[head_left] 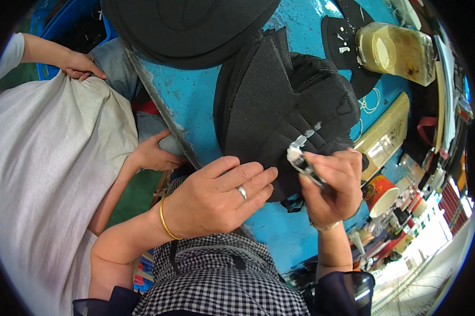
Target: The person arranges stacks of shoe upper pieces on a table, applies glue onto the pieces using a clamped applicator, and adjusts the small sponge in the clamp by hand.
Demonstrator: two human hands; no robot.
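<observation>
My right hand (335, 187) grips a small brush (310, 169) with a dark handle and a white-coated tip. That tip touches a black fabric piece (285, 124), where a streak of white paste (305, 138) runs over narrow folded or layered strips. My left hand (221, 195) holds nothing; its fingers lie stretched over the near left edge of the black fabric. Several black cut pieces appear piled beneath and behind, with jagged corners pointing away from me. My left palm is hidden from view.
Larger rounded black pieces (190, 26) lie at the back of the blue table (169, 87). A cloudy yellowish plastic tub (406, 55) and a red paper cup (380, 195) stand at right. Another person in a grey shirt (53, 152) is close on the left.
</observation>
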